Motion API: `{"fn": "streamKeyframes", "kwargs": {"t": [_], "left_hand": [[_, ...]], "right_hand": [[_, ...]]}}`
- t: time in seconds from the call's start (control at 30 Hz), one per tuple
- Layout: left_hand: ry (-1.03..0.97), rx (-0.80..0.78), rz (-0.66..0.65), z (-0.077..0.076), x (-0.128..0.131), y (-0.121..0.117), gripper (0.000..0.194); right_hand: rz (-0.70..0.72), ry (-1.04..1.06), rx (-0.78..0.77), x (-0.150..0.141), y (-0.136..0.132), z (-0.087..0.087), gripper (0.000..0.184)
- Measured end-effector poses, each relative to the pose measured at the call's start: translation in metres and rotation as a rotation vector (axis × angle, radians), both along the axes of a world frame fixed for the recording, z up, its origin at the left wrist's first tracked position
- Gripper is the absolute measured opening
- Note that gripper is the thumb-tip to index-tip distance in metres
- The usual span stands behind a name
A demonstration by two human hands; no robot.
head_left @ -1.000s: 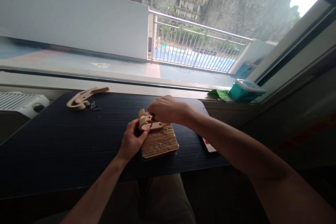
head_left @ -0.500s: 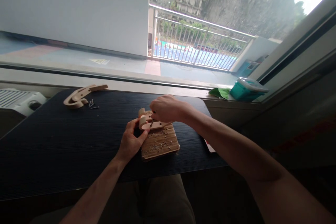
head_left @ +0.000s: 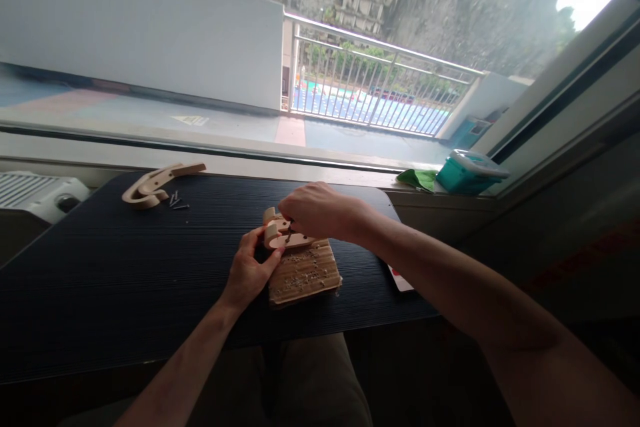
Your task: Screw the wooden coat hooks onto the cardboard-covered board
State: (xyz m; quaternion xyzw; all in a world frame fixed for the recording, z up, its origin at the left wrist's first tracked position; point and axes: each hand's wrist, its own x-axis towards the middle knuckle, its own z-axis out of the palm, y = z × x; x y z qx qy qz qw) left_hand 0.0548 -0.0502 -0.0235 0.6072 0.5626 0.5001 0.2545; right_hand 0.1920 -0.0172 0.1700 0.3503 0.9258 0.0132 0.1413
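A curved wooden hook piece [head_left: 277, 231] lies on a scrap of pitted cardboard [head_left: 305, 273] on the dark table [head_left: 125, 267]. My left hand [head_left: 249, 268] is closed on the hook's rounded end, thumb and fingers gripping it. Over the hook's flat part, my right hand [head_left: 313, 209] is closed in a pinch around a small dark screw [head_left: 289, 234] that stands on the wood. The tips of the right fingers are partly hidden.
Another wooden hook piece [head_left: 150, 187] lies at the table's back left with several loose screws [head_left: 176, 201] beside it. A teal box [head_left: 470, 173] and green cloth [head_left: 419, 178] sit on the window sill. A white card [head_left: 400, 278] lies right of the cardboard.
My right hand has shifted very slightly over the hook while staying pinched on the screw. My left hand keeps its hold.
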Motion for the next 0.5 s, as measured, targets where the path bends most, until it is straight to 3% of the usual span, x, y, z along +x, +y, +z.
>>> {"fn": "streamKeyframes", "kwargs": {"t": [0.23, 0.5], "left_hand": [[0.004, 0.004, 0.003, -0.001, 0.0, 0.001, 0.043], [0.005, 0.011, -0.002, 0.001, 0.001, 0.0, 0.044]], "right_hand": [[0.027, 0.04, 0.023, 0.003, 0.009, -0.016, 0.019], [-0.136, 0.006, -0.009, 0.004, 0.009, -0.016, 0.023]]}}
